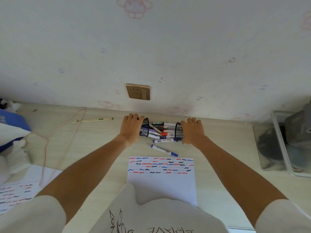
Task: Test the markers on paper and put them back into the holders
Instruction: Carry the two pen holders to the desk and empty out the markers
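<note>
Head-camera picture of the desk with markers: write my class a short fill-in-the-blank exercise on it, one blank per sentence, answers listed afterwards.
1. Each hand grips a black wire-mesh holder, the left hand on the left holder and the right hand on the right holder; both holders lie on their ____.
2. The capped marker lying alone between the holders and the white paper sheet has a ____ cap.
3. The squiggles fill only the ____ part of the sheet.
4. The gold wall socket is mounted ____ the holders.

Answers: sides; blue; top; above
</note>
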